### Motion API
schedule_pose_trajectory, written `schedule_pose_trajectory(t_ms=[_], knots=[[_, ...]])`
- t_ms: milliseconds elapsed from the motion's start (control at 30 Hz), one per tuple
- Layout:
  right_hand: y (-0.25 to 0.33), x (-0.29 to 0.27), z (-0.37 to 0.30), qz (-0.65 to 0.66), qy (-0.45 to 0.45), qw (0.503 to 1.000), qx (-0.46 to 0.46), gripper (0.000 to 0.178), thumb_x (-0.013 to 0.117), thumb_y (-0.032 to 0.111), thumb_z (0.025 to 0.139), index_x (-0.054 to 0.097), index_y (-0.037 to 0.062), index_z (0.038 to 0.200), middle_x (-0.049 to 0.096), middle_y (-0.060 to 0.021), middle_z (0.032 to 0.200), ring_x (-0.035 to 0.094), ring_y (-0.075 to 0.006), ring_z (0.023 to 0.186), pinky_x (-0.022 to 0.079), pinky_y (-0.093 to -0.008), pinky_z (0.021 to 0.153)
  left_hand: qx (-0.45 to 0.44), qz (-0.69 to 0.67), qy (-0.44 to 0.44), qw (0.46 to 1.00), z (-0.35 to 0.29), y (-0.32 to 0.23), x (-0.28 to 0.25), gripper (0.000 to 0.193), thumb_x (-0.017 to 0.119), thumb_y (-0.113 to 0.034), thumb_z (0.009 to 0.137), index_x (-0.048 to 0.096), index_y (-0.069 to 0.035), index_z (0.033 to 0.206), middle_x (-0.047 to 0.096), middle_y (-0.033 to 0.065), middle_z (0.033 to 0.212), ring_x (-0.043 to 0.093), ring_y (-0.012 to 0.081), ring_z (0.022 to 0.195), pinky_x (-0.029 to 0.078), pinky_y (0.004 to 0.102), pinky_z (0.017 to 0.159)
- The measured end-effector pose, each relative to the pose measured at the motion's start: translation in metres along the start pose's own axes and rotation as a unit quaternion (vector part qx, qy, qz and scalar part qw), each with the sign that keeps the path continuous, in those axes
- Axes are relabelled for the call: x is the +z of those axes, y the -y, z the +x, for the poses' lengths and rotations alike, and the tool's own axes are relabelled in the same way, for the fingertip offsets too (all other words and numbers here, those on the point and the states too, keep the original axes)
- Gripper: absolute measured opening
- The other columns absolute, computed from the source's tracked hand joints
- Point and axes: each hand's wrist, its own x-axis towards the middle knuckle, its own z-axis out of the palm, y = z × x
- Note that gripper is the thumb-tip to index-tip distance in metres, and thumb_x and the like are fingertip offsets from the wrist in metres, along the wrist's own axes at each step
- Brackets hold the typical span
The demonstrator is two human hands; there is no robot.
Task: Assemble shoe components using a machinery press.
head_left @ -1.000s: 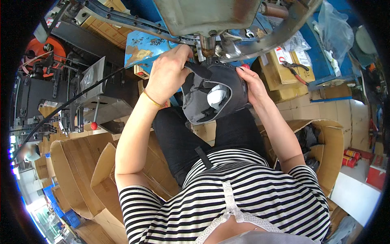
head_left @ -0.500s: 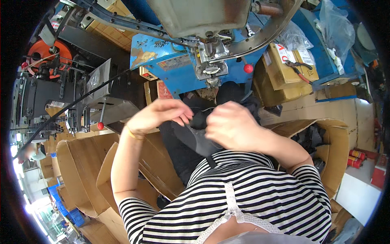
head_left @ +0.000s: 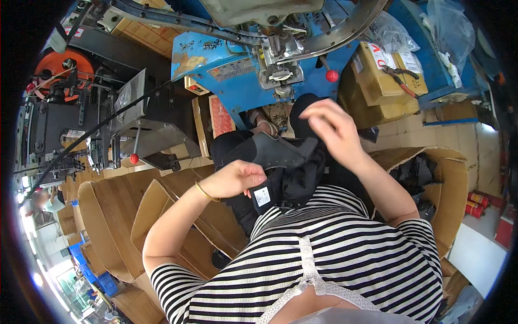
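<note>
On my lap lies a black item (head_left: 278, 153) with a smooth, flat band and a row of small studs or holes along it; its exact kind is unclear. Bunched black fabric (head_left: 299, 181) is beneath it. My left hand (head_left: 237, 180) pinches the edge of a black tab, on which a white printed label (head_left: 263, 197) shows. Beyond the item's right end, my right hand (head_left: 335, 132) is raised in the air, its fingers loosely apart, somewhat blurred, with nothing visible in them.
A blue machine (head_left: 226, 81) with a red-knobbed lever (head_left: 332, 75) stands straight ahead. Open cardboard boxes flank me, the right one (head_left: 450, 205) containing black pieces. Pliers (head_left: 399, 80) lie on a carton (head_left: 377, 102). To the left is a dark machine (head_left: 54, 127).
My hands have drawn apart: the right moved away to the right and forward, the left came lower and nearer me. The black item now lies spread on my lap, with its label showing.
</note>
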Motion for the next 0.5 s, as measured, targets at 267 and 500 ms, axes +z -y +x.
schedule_pose_trajectory(t_ms=[267, 500], knots=[[-0.12, 0.043, -0.033, 0.49, 0.182, 0.705, 0.48, 0.051, 0.05, 0.036, 0.1, 0.047, 0.0058, 0.14, 0.054, -0.0101, 0.136, 0.054, -0.0202, 0.121, 0.04, -0.0319, 0.106, 0.241, 0.3, -0.084, 0.919, 0.015, -0.007, 0.006, 0.015, 0.058, -0.013, 0.093, 0.061, 0.002, 0.094, 0.06, 0.0172, 0.084, 0.06, 0.0359, 0.079, 0.048, 0.0401, 0.071], [-0.087, 0.046, -0.007, 0.451, 0.212, 0.774, 0.391, 0.041, 0.06, 0.031, 0.095, 0.06, 0.0024, 0.124, 0.065, -0.0154, 0.118, 0.065, -0.0211, 0.104, 0.052, -0.0341, 0.092, 0.186, 0.439, -0.249, 0.843, 0.001, 0.015, -0.01, 0.014, 0.065, -0.012, 0.086, 0.065, -0.001, 0.095, 0.061, 0.0155, 0.084, 0.061, 0.0362, 0.079, 0.049, 0.0389, 0.068]])
